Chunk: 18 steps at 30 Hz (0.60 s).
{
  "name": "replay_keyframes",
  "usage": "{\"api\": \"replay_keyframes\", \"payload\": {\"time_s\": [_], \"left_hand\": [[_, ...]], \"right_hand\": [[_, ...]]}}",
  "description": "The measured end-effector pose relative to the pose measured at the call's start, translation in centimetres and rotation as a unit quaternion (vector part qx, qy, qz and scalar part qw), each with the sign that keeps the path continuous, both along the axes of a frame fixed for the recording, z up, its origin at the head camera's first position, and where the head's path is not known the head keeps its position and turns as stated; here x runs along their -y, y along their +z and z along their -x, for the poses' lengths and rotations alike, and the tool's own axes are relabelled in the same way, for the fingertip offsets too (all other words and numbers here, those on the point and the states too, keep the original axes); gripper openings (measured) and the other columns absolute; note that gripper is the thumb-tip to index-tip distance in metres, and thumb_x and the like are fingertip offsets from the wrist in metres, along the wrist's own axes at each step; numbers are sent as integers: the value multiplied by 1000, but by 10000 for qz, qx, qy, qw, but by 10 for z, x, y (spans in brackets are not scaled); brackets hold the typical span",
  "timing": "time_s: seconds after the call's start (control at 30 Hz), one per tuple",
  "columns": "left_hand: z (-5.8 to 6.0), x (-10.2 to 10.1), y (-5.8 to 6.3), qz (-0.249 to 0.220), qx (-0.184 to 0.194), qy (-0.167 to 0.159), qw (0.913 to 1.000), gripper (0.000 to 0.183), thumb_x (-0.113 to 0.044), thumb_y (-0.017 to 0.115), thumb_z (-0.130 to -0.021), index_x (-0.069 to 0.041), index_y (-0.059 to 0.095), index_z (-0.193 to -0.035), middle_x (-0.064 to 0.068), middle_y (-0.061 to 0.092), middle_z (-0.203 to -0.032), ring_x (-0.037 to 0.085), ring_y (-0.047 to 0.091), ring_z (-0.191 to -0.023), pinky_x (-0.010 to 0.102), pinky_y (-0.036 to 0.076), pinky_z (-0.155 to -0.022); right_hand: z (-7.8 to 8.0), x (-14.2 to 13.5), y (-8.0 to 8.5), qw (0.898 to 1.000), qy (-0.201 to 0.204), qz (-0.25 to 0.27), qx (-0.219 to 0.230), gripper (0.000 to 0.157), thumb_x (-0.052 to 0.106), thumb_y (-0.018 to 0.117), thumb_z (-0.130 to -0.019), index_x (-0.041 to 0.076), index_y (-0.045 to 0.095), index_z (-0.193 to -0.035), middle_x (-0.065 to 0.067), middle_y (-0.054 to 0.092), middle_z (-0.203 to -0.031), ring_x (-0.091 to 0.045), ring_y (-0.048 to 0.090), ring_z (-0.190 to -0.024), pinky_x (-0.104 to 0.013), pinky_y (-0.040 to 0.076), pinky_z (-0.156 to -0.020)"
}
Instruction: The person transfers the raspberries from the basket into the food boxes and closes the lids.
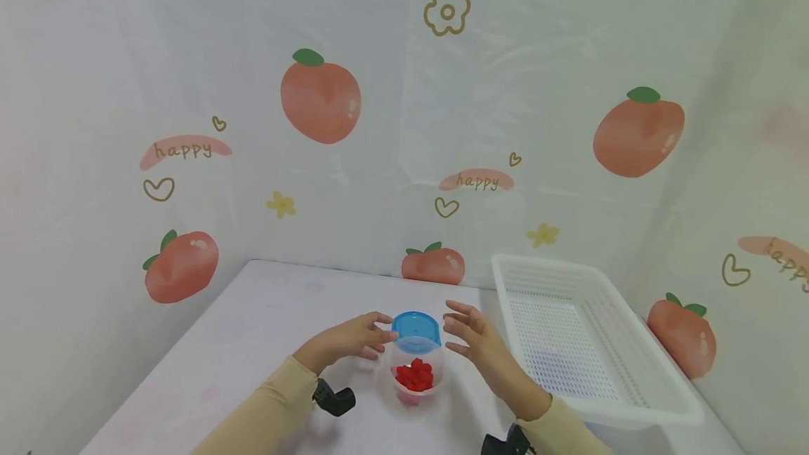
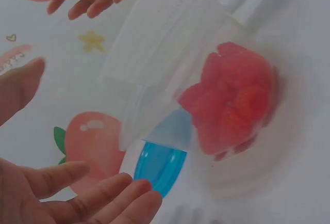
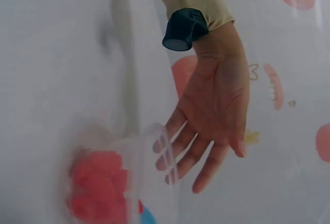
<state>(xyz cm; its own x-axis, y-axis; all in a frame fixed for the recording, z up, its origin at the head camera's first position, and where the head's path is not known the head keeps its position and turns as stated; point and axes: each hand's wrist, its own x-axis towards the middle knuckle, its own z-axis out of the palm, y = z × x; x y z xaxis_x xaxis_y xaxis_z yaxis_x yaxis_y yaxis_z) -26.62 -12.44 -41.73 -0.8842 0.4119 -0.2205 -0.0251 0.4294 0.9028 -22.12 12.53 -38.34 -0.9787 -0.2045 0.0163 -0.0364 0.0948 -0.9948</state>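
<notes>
A clear plastic tub [image 1: 435,360] stands on the white table, holding small bright red pieces [image 1: 413,375], bumpy like berries, also visible through its wall in both wrist views. Just behind it is a blue lid [image 1: 416,328]. My left hand [image 1: 349,338] is at the lid's left side, its fingers extended and loosely spread. In the left wrist view, the fingertips overlap the blue lid [image 2: 161,164]; whether they touch it I cannot tell. My right hand [image 1: 480,350] hovers right of the tub and lid, fingers apart, holding nothing. Through the right wrist camera, my left hand [image 3: 214,105] appears partly behind the tub's clear rim.
A white perforated plastic basket [image 1: 632,409] stands to the right, close to my right hand. Behind the table [image 1: 265,314] hangs a white curtain [image 1: 373,216] printed with peaches, hearts and flowers. Each wrist carries a small black camera [image 1: 333,397].
</notes>
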Motion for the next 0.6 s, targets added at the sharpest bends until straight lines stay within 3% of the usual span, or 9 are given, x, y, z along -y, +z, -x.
{"api": "replay_keyframes", "payload": {"time_s": [0.17,0.33,0.43,0.6], "left_hand": [[16,-1,7,-189,70,319,9993,65,-45,53,-96,0,38,-142,18,60,-124,29,63,-106,44,56,-89],[34,-2,17,-508,372,590,9963,71,-49,50,-97,0,34,-145,19,59,-125,29,63,-108,42,55,-91],[44,-3,23,-898,626,592,9922,64,-46,45,-100,0,36,-145,25,55,-131,34,60,-113,42,54,-92],[58,-5,26,-1310,947,675,9845,61,-41,41,-103,1,34,-146,30,46,-139,43,50,-126,44,52,-96]], "right_hand": [[7,-5,22,9996,242,-95,148,58,37,48,-99,11,32,-148,-22,34,-150,-44,35,-136,-52,45,-103],[29,-4,36,9966,344,-260,709,77,48,48,-96,5,16,-152,-28,22,-153,-51,22,-140,-60,40,-105],[43,-3,38,9939,281,-391,997,83,51,47,-96,2,10,-152,-32,18,-153,-55,18,-139,-64,38,-103],[69,-2,31,9876,144,-582,1448,83,54,46,-96,3,13,-153,-35,19,-151,-58,20,-137,-69,36,-101]]}}
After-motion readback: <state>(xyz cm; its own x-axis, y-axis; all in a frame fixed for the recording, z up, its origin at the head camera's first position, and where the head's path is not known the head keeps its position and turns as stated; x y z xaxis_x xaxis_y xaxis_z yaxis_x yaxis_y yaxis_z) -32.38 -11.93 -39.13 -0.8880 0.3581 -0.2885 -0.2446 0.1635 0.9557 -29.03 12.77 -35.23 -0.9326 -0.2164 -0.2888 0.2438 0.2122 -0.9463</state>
